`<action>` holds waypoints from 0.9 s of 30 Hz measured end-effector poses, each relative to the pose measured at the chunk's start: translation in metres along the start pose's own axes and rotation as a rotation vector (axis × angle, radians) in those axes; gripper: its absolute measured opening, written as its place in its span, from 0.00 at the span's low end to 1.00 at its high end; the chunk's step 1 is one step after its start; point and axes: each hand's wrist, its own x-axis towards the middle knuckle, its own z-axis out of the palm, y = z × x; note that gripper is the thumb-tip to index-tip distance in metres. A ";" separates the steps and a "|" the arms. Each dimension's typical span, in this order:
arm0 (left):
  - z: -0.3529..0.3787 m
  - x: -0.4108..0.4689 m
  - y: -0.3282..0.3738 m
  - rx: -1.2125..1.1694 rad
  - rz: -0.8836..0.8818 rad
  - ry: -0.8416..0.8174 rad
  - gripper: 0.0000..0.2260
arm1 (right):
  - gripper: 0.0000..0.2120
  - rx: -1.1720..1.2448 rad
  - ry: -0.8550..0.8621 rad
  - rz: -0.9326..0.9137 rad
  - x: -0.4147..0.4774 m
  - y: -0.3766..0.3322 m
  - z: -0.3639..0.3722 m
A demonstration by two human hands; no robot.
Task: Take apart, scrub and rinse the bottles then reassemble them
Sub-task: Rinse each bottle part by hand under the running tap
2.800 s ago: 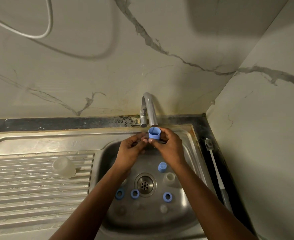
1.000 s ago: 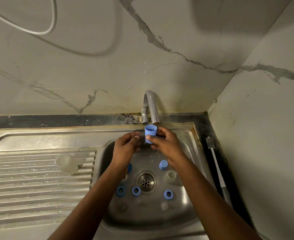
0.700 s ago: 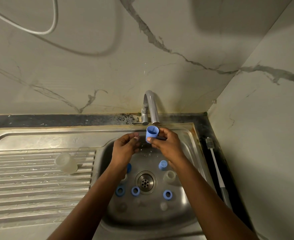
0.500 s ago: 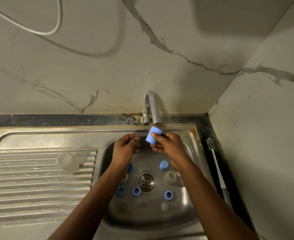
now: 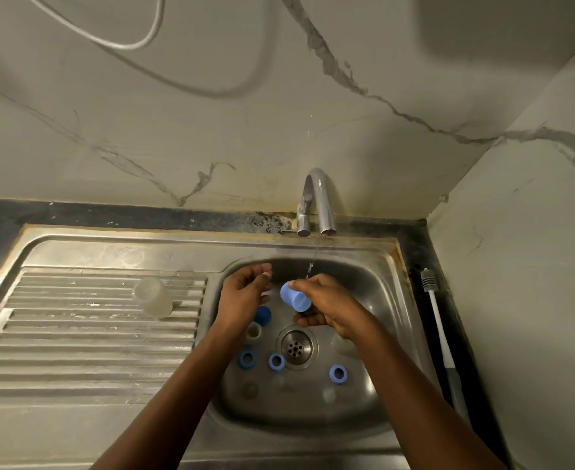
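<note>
On the head camera I see the right hand point(image 5: 328, 308) pinching a blue cap point(image 5: 295, 300), tipped on its side, over the sink point(image 5: 386, 286) basin, below the tap point(image 5: 320, 201) and just beside its thin stream of water. The left hand point(image 5: 243, 300) hangs close by, fingers loosely curled around nothing. Blue rings point(image 5: 276, 361) lie around the drain point(image 5: 295, 347), and a clear bottle point(image 5: 154, 298) lies on the drainboard point(image 5: 76, 337).

The steel sink point(image 5: 110, 252) is gleaming dully, scuffed, the chrome tap point(image 5: 323, 198) is shining glossy, and the blue cap point(image 5: 294, 298) is looking matt plastic
</note>
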 end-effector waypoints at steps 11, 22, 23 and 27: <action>-0.079 -0.038 -0.031 0.014 -0.013 0.162 0.07 | 0.15 -0.345 0.007 -0.414 0.016 -0.043 0.072; -0.131 -0.054 -0.053 -0.111 -0.163 0.250 0.08 | 0.16 -0.826 -0.050 -0.747 0.065 -0.061 0.178; -0.134 -0.055 -0.053 -0.109 -0.162 0.252 0.08 | 0.17 -0.853 -0.053 -0.759 0.070 -0.059 0.185; -0.142 -0.058 -0.050 -0.109 -0.152 0.249 0.07 | 0.24 -0.921 -0.067 -0.774 0.085 -0.054 0.201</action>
